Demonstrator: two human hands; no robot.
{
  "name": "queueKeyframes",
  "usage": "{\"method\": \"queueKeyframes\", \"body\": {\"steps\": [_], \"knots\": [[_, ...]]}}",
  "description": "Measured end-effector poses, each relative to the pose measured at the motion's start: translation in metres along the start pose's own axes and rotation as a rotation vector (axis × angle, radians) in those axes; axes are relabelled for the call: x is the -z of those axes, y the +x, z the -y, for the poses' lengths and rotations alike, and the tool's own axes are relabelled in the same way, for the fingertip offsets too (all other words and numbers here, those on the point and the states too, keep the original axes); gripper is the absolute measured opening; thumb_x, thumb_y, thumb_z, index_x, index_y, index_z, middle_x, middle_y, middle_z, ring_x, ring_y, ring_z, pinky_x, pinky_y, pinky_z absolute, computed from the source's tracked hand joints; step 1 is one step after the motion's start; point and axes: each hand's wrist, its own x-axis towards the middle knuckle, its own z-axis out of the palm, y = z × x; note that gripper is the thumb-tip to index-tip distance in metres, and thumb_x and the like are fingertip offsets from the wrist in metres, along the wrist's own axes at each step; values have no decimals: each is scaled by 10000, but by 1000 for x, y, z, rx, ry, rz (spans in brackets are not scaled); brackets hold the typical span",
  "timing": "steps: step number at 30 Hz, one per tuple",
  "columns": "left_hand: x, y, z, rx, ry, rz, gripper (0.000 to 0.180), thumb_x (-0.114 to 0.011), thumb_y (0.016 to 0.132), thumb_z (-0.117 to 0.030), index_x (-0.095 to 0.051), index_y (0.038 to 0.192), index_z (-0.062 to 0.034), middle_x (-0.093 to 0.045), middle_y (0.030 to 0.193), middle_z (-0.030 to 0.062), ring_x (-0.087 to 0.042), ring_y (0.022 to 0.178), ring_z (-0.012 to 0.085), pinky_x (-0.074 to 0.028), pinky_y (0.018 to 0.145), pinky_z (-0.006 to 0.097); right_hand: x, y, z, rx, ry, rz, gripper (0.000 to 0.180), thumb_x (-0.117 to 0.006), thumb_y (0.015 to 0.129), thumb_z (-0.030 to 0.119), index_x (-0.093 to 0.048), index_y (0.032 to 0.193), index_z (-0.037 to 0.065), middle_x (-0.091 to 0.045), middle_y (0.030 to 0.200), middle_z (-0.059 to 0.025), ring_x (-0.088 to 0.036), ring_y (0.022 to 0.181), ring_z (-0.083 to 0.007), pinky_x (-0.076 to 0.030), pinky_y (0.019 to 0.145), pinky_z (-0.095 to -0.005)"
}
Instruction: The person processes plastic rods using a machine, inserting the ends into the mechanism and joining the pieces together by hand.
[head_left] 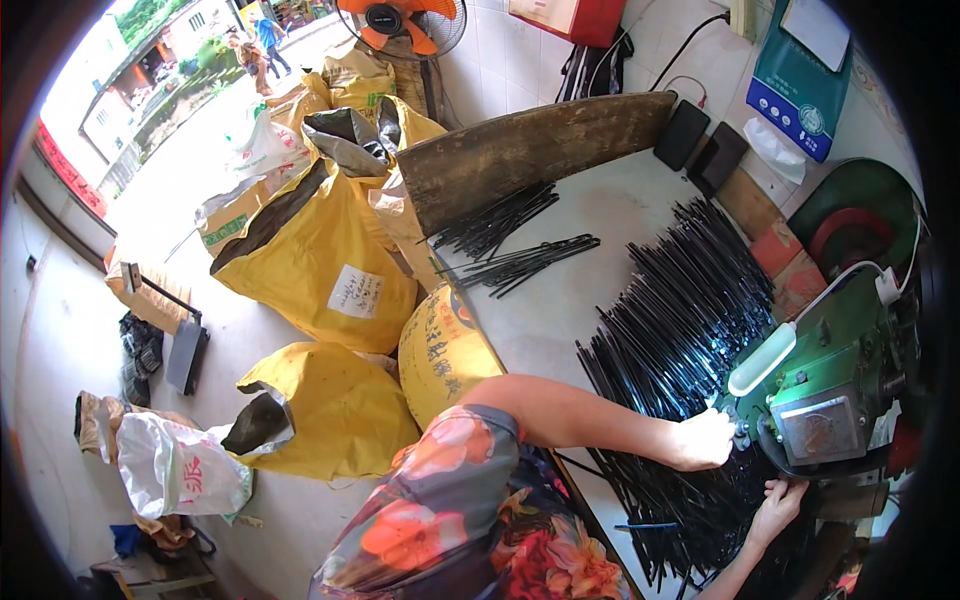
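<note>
My left hand [704, 441] is closed at the front of a green machine [835, 375], against a small metal fitting [740, 428]; what its fingers hold is hidden. My right hand [776, 507] is closed just below the machine's round dark edge, fingers bent together, and I cannot make out what is in them. Many thin black rods [680, 300] lie side by side in a wide row beyond my left hand. More black rods [660, 510] are heaped loosely below my left forearm. A lit white lamp [762, 360] hangs over the machine's front.
Two smaller bundles of rods [545, 262] lie on the pale table [600, 195] by a curved wooden board [540, 160]. Two black phones [682, 135] rest at the far corner. Open yellow sacks [320, 260] crowd the floor at left. An orange fan [400, 20] stands behind.
</note>
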Motion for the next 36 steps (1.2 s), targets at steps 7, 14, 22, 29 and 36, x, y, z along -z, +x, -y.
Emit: {"method": "queueKeyframes", "body": {"steps": [7,14,22,29,36], "knots": [[7,0,0,16,-72,-23,166,-486,698,-132,-524,678,28,-489,713,127,-475,705,245,-382,579,343,11,5,-14,67,-266,170,215,-455,806,12,-487,1011,-44,-557,807,-185,-550,600,-258,-435,562,-345],[-6,0,4,-20,76,-5,184,-492,698,-169,-559,676,1,-520,754,127,-473,764,262,-365,636,394,5,1,30,127,-882,353,136,-573,735,51,-549,848,-22,-573,867,-194,-578,739,-336,-456,620,-415],[3,-2,4,-81,116,3,186,-513,679,-182,-573,674,-7,-519,696,99,-467,746,246,-363,631,384,-4,-1,27,153,-997,388,72,-620,655,42,-562,682,9,-576,717,-198,-574,713,-356,-448,603,-434],[18,5,4,-27,46,91,173,-511,677,-170,-541,652,-1,-510,662,101,-468,632,223,-359,555,348,12,-1,37,115,-1013,382,67,-510,673,23,-573,666,1,-575,711,-208,-572,701,-362,-448,617,-437],[12,10,2,-10,-12,-42,143,-513,675,-144,-529,648,-5,-498,595,89,-490,619,224,-360,533,347,36,-6,55,-58,-822,416,62,-508,684,-13,-509,745,-26,-543,683,-219,-534,693,-387,-408,618,-433]]}}
